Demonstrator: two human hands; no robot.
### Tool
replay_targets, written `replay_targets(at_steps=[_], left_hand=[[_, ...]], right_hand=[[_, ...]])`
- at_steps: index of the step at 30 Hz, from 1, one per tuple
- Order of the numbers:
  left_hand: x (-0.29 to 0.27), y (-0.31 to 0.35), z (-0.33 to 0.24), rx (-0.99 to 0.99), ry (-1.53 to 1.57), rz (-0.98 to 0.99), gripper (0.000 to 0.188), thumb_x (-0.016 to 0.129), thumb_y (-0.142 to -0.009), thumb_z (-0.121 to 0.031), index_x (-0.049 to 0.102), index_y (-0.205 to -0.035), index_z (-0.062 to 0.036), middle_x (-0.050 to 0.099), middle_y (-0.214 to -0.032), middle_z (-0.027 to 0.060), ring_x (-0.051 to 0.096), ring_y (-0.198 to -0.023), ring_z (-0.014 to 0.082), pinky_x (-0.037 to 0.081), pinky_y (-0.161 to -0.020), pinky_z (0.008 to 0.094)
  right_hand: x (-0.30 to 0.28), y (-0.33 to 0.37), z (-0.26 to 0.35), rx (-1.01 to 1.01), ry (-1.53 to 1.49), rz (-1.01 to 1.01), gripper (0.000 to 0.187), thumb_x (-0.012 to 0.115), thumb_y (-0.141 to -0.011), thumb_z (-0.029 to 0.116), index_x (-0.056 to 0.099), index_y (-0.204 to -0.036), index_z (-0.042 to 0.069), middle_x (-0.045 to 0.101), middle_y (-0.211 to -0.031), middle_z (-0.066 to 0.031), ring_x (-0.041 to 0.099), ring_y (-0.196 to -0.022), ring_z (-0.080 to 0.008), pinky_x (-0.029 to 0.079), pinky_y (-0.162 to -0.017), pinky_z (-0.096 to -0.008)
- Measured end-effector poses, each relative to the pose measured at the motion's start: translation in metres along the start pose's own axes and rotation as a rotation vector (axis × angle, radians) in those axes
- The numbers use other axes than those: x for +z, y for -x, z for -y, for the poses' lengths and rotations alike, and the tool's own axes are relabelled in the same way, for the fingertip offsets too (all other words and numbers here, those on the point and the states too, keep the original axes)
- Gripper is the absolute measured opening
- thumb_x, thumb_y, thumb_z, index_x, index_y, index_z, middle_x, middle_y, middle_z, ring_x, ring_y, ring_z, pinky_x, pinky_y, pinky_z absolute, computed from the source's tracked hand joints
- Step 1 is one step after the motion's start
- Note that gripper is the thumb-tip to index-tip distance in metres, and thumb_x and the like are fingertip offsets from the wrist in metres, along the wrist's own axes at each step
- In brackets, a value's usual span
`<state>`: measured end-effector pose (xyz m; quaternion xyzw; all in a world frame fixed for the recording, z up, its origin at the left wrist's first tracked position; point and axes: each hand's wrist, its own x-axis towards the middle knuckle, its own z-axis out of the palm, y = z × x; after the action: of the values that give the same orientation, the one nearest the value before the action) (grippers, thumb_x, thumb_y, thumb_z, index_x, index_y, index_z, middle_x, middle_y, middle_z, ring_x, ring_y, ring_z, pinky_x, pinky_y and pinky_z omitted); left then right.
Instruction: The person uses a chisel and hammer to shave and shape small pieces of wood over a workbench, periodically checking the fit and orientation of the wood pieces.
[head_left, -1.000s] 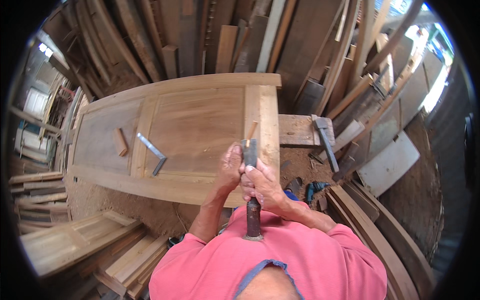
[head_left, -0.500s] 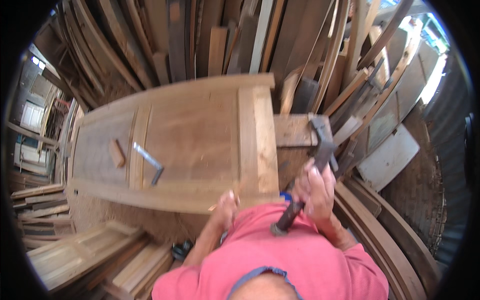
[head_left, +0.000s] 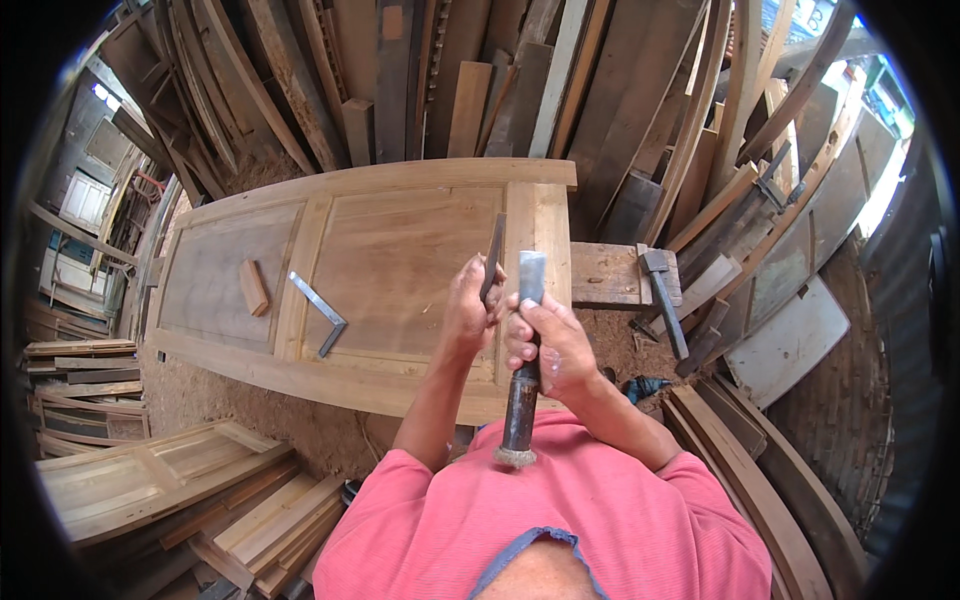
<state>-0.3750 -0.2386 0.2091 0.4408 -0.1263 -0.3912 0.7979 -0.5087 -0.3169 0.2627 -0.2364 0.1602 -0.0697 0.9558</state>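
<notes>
Chisel (head_left: 532, 275): located in front of the person's torso, above the near right end of a panelled wooden door (head_left: 410, 245), with the flat metal blade directed away from the body and the dark cylindrical handle directed toward the pink shirt (head_left: 610, 510). I view the assembly through the head camera. The right hand (head_left: 553, 345) is closed around the chisel where blade and handle meet, thumb laid along the tool; the frayed butt of the handle lies near the shirt, and I cannot tell whether the two touch. The left hand (head_left: 470, 305) pinches a narrow dark strip (head_left: 496, 252) between thumb and fingers, the strip projecting beyond the fingertips to the left of the blade. I cannot determine the strip's material. Both hands are close together; contact between them cannot be confirmed from my view. On the door I note an L-shaped square (head_left: 318, 305), lying across the middle rail and onto the adjoining panel, and a small wooden block (head_left: 254, 288) on the left panel. Right of the door, a hammer (head_left: 661, 295) rests with its head on a board (head_left: 605, 275), its handle extending past the board's near edge. Upright planks (head_left: 467, 110) stand beyond the door.
</notes>
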Motion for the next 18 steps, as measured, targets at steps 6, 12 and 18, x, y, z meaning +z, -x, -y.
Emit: replay_targets(at_steps=[6, 12, 18], left_hand=[[-0.002, -0.015, -0.004, 0.023, -0.241, 0.135, 0.037, 0.038, -0.104, -0.033, 0.059, -0.094, -0.0040, 0.053, -0.067, -0.0013, 0.047, -0.055, 0.0053, 0.035, -0.048, 0.0225], [-0.008, 0.050, 0.007, 0.083, -0.538, 0.146, 0.036, 0.041, -0.105, -0.036, 0.060, -0.096, -0.0065, 0.049, -0.079, -0.0035, 0.043, -0.067, 0.0041, 0.035, -0.058, 0.0209], [-0.030, 0.061, 0.012, 0.067, -0.374, -0.018, 0.014, 0.051, -0.102, -0.023, 0.053, -0.102, -0.0085, 0.049, -0.078, -0.0037, 0.044, -0.067, 0.0031, 0.036, -0.057, 0.0188]], right_hand=[[0.012, 0.004, -0.021, 0.139, -0.012, 0.053, 0.015, 0.048, -0.102, 0.020, 0.052, -0.109, 0.008, 0.043, -0.070, 0.0024, 0.042, -0.055, -0.0082, 0.045, -0.054, -0.0286], [0.028, 0.033, 0.002, -0.063, 0.208, 0.004, 0.012, 0.046, -0.103, 0.020, 0.048, -0.106, 0.009, 0.039, -0.067, 0.0028, 0.039, -0.051, -0.0076, 0.042, -0.051, -0.0268], [0.013, 0.026, 0.000, -0.153, 0.251, -0.071, 0.012, 0.045, -0.103, 0.020, 0.047, -0.104, 0.009, 0.038, -0.064, 0.0035, 0.040, -0.049, -0.0072, 0.042, -0.049, -0.0279]])
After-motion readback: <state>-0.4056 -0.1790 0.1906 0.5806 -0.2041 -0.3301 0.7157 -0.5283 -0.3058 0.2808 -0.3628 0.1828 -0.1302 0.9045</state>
